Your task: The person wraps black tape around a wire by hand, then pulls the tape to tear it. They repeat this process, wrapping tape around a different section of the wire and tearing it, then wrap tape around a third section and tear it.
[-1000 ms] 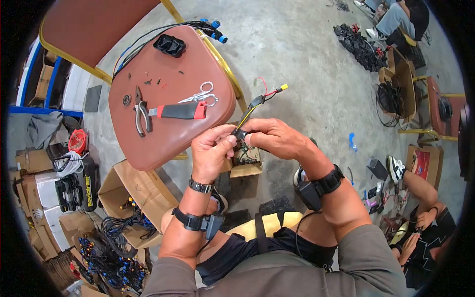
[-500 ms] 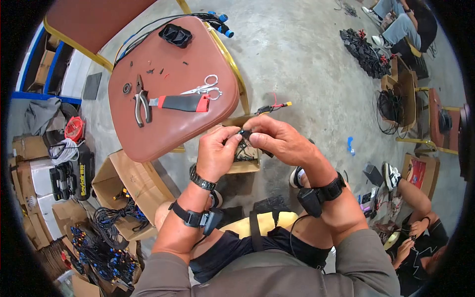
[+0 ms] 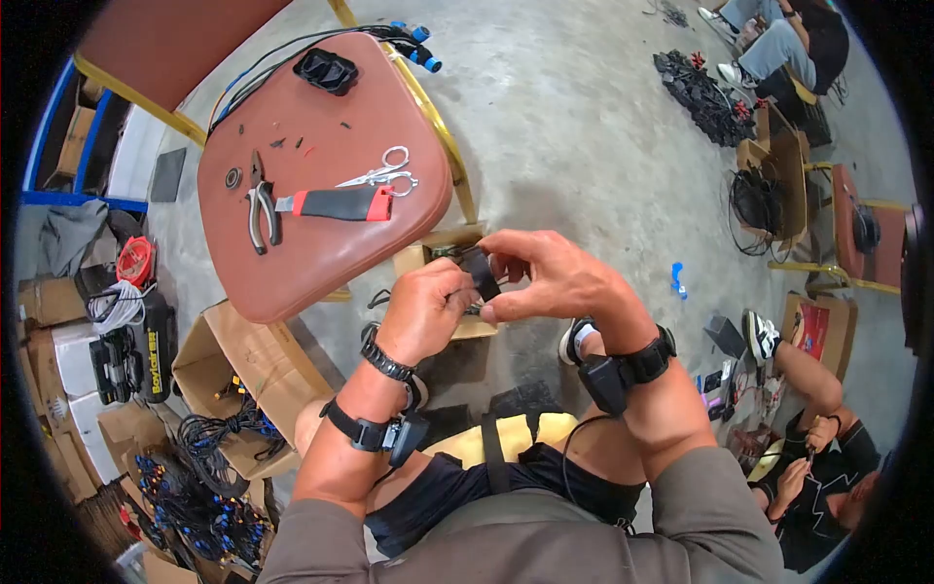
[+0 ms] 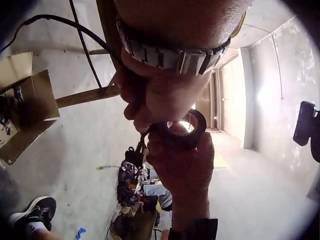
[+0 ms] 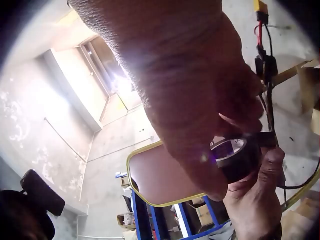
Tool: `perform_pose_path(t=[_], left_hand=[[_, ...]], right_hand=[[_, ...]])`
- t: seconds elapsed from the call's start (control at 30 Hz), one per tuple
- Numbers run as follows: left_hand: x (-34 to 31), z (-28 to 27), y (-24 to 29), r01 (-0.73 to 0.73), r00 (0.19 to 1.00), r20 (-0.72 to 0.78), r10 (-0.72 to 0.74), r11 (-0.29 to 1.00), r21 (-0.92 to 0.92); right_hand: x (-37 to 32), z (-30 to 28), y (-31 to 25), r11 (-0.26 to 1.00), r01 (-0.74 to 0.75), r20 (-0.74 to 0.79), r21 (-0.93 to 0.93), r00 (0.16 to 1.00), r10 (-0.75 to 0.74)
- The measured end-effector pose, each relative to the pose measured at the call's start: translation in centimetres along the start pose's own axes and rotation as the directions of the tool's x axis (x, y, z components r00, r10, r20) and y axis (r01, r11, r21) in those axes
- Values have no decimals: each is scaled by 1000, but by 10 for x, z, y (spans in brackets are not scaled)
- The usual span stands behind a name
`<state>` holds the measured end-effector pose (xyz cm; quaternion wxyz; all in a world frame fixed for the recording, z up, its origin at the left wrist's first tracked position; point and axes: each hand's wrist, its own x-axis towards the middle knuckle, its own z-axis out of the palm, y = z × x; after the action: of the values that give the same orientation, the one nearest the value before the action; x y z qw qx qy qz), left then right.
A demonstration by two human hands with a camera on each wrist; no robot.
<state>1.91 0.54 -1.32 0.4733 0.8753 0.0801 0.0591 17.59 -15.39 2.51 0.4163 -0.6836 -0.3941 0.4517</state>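
Note:
A roll of black tape [image 3: 481,274] stands between the two hands over the floor, near the chair's front corner. My right hand [image 3: 559,279] holds it between thumb and fingers; in the right wrist view the roll's pale inner ring [image 5: 231,149] shows. A short dark strip [image 5: 267,139] runs from the roll to the other hand's thumb. My left hand [image 3: 425,307] pinches a thin dark cable [image 5: 270,107], whose yellow connector [image 5: 260,11] shows at the top of the right wrist view. Fingers hide the wrapped spot.
On the chair seat [image 3: 263,292] lie pliers [image 3: 261,204], a red-and-black utility knife [image 3: 341,203], scissors [image 3: 381,177] and a black tray [image 3: 326,72]. A small box [image 3: 472,329] sits below the hands. Cartons with cables [image 3: 224,428] stand left; another person [image 3: 812,457] sits right.
The tape roll has come into plain sight between the hands, and the right fingers have spread wider around it. The cable's yellow connector end, earlier beyond the hands, no longer shows in the head view.

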Motion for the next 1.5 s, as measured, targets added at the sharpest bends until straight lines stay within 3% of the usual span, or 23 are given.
perform_pose_path(t=[0.03, 0.07, 0.13, 0.17, 0.23, 0.47, 0.57, 0.77, 0.83, 1.13, 1.43, 1.5], left_hand=[[1, 0, 0, -43, 999, 24, 44, 999, -22], [1, -2, 2, -34, 997, 62, 37, 998, -47], [1, -7, 10, -16, 996, 84, 24, 996, -89], [0, -8, 12, 9, 995, 103, 5, 992, -128], [-1, -6, 10, 33, 995, 100, -16, 984, -173], [-1, -5, 14, -18, 1000, -4, 18, 975, -221], [-1, -6, 18, -115, 993, -56, 107, 980, -163], [-4, -7, 22, -135, 991, -35, 132, 988, -81], [-1, -4, 23, -221, 974, -48, 220, 975, -15], [0, 11, 23, -280, 953, -82, 293, 950, 137], [0, 11, 19, -196, 975, -83, 208, 971, 134], [0, 8, 18, -103, 988, -98, 118, 983, 152]], right_hand=[[0, -1, 2, 988, 97, -50, -117, 993, -104], [-1, -1, 1, 988, 93, -59, -120, 993, -100], [-1, -2, -1, 989, 52, -70, 139, 997, -43], [-1, -4, -2, 989, 54, -79, 138, 996, -43], [1, -11, -3, 983, -128, 11, 129, 992, 128], [14, 2, 20, 931, -112, -60, 346, 988, 141], [16, 4, 15, 910, -124, -80, 396, 982, 169], [19, 4, 12, 919, -165, -66, 357, 977, 201], [19, 2, 10, 931, -195, -82, 308, 970, 230], [26, 6, 17, 984, -179, -122, 16, 976, 180], [31, 9, 32, 984, -150, -117, -100, 983, 138], [30, 10, 29, 995, -63, -268, -81, 963, 39]])
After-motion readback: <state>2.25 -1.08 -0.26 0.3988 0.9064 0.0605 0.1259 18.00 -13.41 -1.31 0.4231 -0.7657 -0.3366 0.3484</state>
